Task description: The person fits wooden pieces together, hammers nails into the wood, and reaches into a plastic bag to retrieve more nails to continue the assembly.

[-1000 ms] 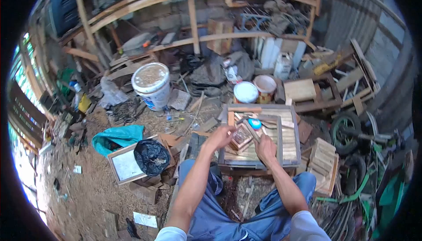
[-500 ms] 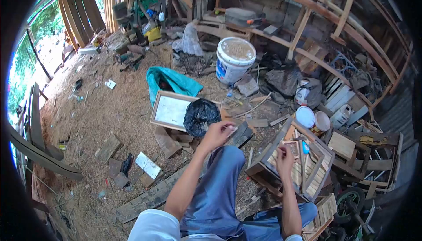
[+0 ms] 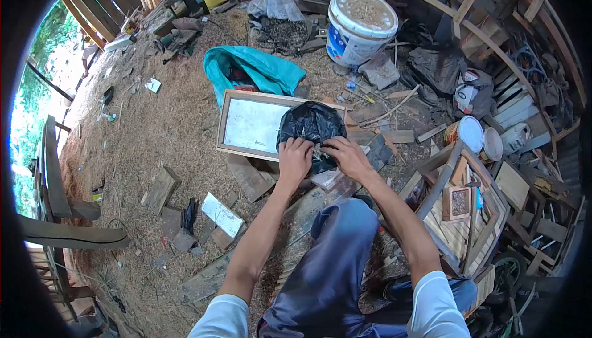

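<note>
A black plastic bag [image 3: 311, 119], its mouth open upward, sits over the right end of a wood-framed white panel [image 3: 251, 125]. At the near rim of the bag, my left hand [image 3: 295, 158] has its fingers curled over the plastic. Close by on the right, my right hand [image 3: 349, 158] pinches the same rim, thumb and fingers bent inward. Some light-coloured bits show in the bag between the two hands. My fingertips are partly hidden in the folds.
A teal sack [image 3: 271, 70] lies behind the panel, with a white bucket [image 3: 361, 27] farther back. On the right is a wooden frame piece [image 3: 431, 215] carrying a small box of nails [image 3: 457, 203] and a hammer [image 3: 473, 215]. Wood offcuts [image 3: 161, 187] lie on the sawdust-covered ground.
My right hand has moved left from above the wooden frame piece to the bag. My left hand has come onto the bag's near rim. The view has tilted downward.
</note>
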The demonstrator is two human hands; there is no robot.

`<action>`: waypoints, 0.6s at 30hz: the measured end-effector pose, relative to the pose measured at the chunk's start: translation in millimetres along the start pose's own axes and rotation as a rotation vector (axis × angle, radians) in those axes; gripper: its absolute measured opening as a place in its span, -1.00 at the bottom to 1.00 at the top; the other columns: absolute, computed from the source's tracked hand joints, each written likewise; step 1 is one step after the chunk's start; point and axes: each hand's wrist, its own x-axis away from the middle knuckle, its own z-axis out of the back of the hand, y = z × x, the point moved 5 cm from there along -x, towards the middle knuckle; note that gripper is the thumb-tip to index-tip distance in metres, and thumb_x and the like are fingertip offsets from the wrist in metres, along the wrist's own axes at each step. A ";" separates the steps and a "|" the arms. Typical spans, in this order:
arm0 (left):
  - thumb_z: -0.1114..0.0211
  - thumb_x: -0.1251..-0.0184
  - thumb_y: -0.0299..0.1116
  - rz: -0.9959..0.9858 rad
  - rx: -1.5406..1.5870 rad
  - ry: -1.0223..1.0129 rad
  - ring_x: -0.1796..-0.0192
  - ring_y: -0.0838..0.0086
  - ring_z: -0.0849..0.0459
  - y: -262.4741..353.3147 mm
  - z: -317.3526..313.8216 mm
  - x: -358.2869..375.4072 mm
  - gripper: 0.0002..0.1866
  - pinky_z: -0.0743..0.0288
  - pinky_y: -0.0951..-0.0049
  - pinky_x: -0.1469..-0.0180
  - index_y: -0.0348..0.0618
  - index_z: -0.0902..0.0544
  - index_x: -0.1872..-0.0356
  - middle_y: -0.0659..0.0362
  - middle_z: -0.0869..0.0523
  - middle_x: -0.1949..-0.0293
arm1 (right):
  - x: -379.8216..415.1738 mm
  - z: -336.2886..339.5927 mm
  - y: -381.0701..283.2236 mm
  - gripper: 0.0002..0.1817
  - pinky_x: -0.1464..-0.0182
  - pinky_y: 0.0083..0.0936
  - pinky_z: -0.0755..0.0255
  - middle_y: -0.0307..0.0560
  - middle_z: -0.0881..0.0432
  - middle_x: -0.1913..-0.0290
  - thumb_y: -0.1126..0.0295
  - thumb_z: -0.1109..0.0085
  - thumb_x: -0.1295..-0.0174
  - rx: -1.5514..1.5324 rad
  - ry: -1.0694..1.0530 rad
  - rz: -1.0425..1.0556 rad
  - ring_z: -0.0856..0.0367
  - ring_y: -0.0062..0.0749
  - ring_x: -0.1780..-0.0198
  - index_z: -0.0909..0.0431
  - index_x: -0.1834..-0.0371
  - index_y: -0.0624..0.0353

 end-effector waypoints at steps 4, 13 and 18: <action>-0.31 -0.14 -0.36 -0.019 -0.078 0.004 0.17 0.30 -0.52 -4.4 -18.5 -2.2 -0.91 -0.30 0.26 0.07 -0.05 -0.71 0.34 0.24 -0.65 0.33 | 1.8 -25.1 16.2 -0.66 -0.18 -0.29 -0.29 -0.13 -0.55 -0.12 0.51 -0.11 -0.08 0.080 -0.004 -0.116 -0.44 -0.23 -0.20 -0.64 0.04 0.11; -0.32 -0.11 -0.28 0.010 -0.238 -0.121 0.15 0.32 -0.50 -10.1 -46.3 -6.0 -0.87 -0.27 0.26 0.10 -0.02 -0.76 0.38 0.27 -0.65 0.35 | 0.3 -29.3 24.2 -0.54 -0.24 -0.19 -0.27 0.02 -0.44 -0.24 0.54 -0.21 -0.03 0.058 0.034 -0.265 -0.38 -0.10 -0.24 -0.59 -0.09 0.13; -0.32 -0.07 -0.29 -0.092 -0.317 -0.199 0.09 0.29 -0.49 -4.7 -55.2 -8.1 -0.89 -0.27 0.25 0.07 -0.02 -0.73 0.41 0.26 -0.65 0.32 | 2.8 -30.9 26.6 -0.53 -0.26 -0.19 -0.27 0.01 -0.46 -0.22 0.55 -0.25 0.00 0.024 0.063 -0.300 -0.37 -0.08 -0.26 -0.60 -0.08 0.14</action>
